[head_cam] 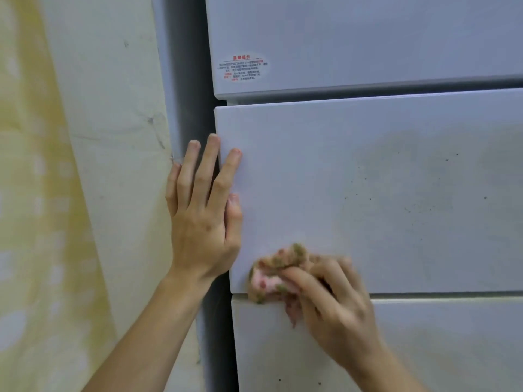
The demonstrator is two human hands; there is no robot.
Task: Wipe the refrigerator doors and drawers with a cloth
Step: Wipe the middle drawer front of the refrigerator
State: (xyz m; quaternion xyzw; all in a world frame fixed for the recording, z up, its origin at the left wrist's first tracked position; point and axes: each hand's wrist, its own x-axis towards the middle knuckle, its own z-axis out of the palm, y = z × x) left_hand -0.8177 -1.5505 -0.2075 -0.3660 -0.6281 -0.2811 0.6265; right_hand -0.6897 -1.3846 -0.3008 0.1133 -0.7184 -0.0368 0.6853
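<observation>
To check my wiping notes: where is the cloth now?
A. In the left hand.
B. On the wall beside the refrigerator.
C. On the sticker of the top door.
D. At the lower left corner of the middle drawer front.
D: the right hand grips the cloth against the lower left corner of the middle drawer front, just above the bottom drawer; the left hand rests flat higher up.

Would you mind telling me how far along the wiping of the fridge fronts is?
Done: the left part of the middle drawer looks speck-free. In hand: the right hand grips the cloth at its lower left corner; the left hand rests flat on its left edge. Left: dark specks on its right side and on the lower drawer. Whether the upper door is wiped is unclear.
</observation>
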